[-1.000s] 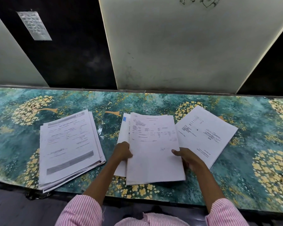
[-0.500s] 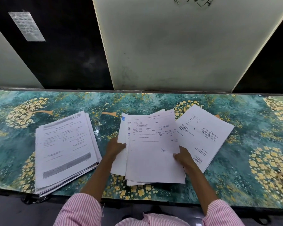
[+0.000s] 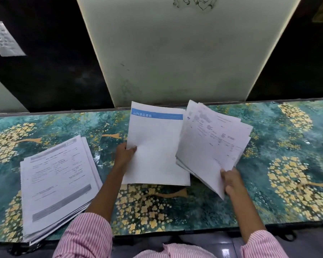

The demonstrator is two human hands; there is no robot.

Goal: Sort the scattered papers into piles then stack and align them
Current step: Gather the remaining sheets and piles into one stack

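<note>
Presently: left hand (image 3: pixel 124 154) grips blue-headed sheets (image 3: pixel 157 149) by their left edge; right hand (image 3: pixel 231 180) pinches printed sheaf (image 3: pixel 211 146) at its near corner, just beside. Form stack (image 3: pixel 58 185) lies left on floral tabletop (image 3: pixel 278 146).

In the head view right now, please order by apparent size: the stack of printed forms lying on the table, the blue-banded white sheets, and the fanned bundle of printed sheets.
1. Stack of printed forms, lying on the table: largest, though nearest the camera.
2 and 3. Blue-banded white sheets in the left hand and fanned bundle of printed sheets in the right hand: too alike to rank.
</note>
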